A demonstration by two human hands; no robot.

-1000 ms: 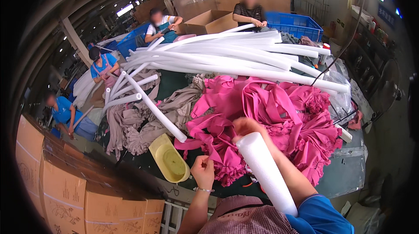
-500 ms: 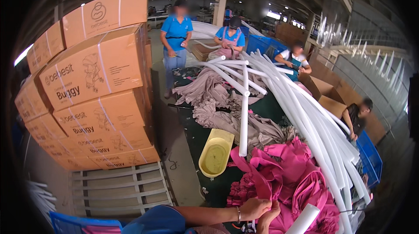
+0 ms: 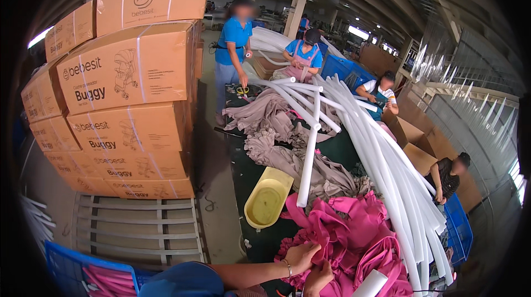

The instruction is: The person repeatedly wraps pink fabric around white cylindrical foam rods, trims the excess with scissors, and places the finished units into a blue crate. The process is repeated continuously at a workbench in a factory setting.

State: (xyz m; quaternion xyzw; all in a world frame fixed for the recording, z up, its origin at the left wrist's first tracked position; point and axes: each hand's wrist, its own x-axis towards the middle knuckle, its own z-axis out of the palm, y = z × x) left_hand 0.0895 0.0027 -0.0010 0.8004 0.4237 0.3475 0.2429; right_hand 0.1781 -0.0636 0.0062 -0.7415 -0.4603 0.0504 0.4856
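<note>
A heap of bright pink gathered fabric [image 3: 362,228] covers the near end of the dark green table. My left hand [image 3: 301,258], with a bracelet at its wrist, pinches an edge of this cloth. Close beside it, my right hand [image 3: 319,280] has its fingers closed on the same fabric; the fingertips are partly hidden by the folds. A short white foam tube [image 3: 371,284] lies just right of my right hand. Beyond the pink heap are crumpled grey-beige fabric pieces [image 3: 315,167] and a shallow yellow plastic tub [image 3: 267,197].
Long white foam tubes [image 3: 387,186] run along the table's right side. Stacked cardboard boxes [image 3: 127,78] stand at left on a slatted pallet [image 3: 138,230]. A blue crate [image 3: 88,266] holds pink pieces at lower left. Several people work around the far side, one [image 3: 235,42] standing.
The view has shifted slightly. My hands still grip the pink fabric and have moved a little left in the picture. The standing person now leans and reaches down toward yellow-handled scissors on the table.
</note>
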